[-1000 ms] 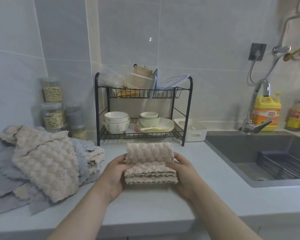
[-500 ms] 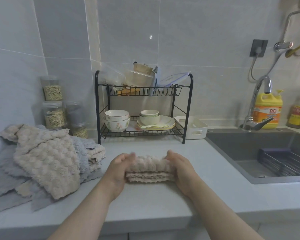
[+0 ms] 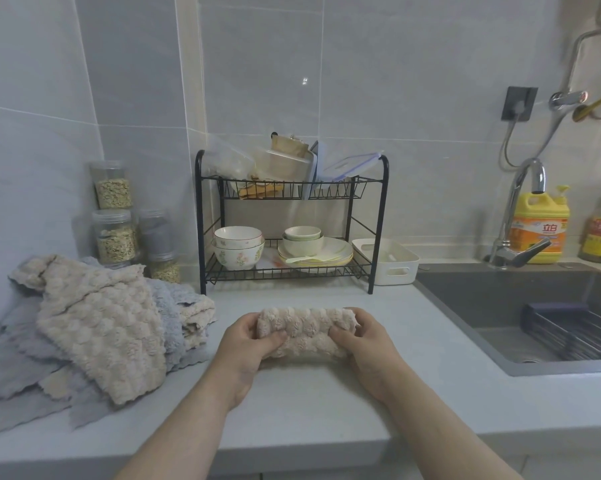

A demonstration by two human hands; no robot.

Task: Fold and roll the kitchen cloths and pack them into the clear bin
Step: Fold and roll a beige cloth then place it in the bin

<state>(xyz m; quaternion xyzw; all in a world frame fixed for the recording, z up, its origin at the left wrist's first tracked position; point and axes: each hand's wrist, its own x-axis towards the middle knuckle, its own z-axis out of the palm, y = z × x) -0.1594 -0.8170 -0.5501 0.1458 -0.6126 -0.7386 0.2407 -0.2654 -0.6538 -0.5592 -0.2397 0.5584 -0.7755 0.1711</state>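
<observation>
A beige waffle-textured cloth (image 3: 306, 332) lies rolled into a short cylinder on the grey counter (image 3: 309, 403), just in front of me. My left hand (image 3: 248, 344) grips its left end and my right hand (image 3: 363, 339) grips its right end, fingers curled over the roll. A heap of loose beige and grey cloths (image 3: 94, 327) sits on the counter at the left. A clear plastic bin (image 3: 235, 161) lies among containers on the top shelf of the black dish rack (image 3: 292, 223).
The rack holds bowls and plates on its lower shelf. A white basket (image 3: 390, 263) stands right of it. Jars of grain (image 3: 113, 216) line the left wall. A dark sink (image 3: 520, 313) with tap and yellow detergent bottle (image 3: 539, 225) fills the right.
The folded beige cloth, flat with its far end raised a second ago, has been rolled up into a tight cylinder under both hands.
</observation>
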